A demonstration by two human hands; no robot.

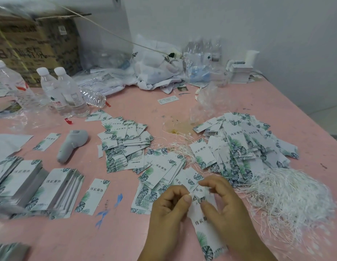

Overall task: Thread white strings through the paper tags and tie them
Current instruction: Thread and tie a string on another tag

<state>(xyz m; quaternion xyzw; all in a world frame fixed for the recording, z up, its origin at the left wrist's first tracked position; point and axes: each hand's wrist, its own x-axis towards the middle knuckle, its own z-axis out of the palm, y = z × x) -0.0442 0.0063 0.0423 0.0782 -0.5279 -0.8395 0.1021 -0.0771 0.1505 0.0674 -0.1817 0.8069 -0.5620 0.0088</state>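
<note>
Head cam: left hand (pixel 168 208) & right hand (pixel 220 202) both pinch one leaf-print paper tag (pixel 205 232) at its top — threading step; next, likely pull string thru hole & knot.

A makeshift packing workroom, by the look of it. Heaps of paper tags (pixel 245 146) and white strings (pixel 292 193) crowd the pink table (pixel 126 238) beyond the hands, with cardboard boxes (pixel 36 44) stacked far left against a bare wall.
</note>
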